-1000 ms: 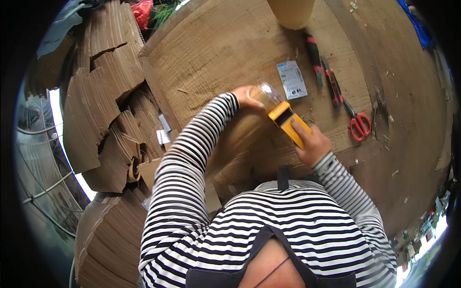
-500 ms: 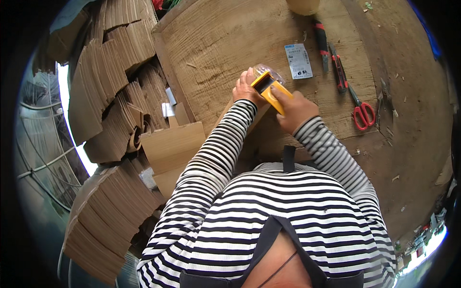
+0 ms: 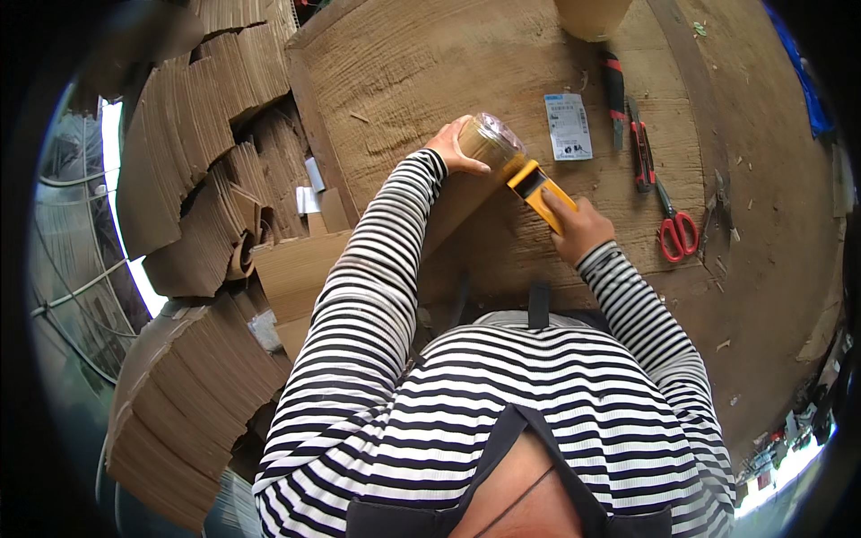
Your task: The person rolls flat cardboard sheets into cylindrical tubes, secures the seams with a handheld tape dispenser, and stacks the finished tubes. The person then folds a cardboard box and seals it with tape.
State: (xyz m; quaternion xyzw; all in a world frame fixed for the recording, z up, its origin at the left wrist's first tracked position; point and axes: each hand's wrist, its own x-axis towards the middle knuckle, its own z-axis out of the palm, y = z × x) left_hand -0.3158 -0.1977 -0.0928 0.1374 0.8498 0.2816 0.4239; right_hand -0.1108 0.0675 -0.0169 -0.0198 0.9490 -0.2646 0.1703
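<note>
My left hand (image 3: 453,148) is closed around the far end of a long brown cardboard package (image 3: 482,143), its thumb along the near side. Clear, shiny film or tape (image 3: 502,132) covers that end. In my right hand (image 3: 583,230) is a yellow tape dispenser (image 3: 549,208), gripped by its handle. The dispenser's dark-slotted head is close beside the package's right side; whether a strip of tape joins the two is too fine to tell. My left forearm hides part of the package's lower length.
Right of my hands on the wooden table (image 3: 404,81) lie a printed label (image 3: 569,127), a black-and-red knife (image 3: 613,99), a red-and-black cutter (image 3: 641,148) and red-handled scissors (image 3: 678,235). A tan roll (image 3: 592,16) is at the back. Stacked cardboard (image 3: 193,148) lines the left.
My right hand has drawn the tape dispenser right and toward me, away from the left hand. My left hand has shifted slightly left, and the package's film-covered end shows more.
</note>
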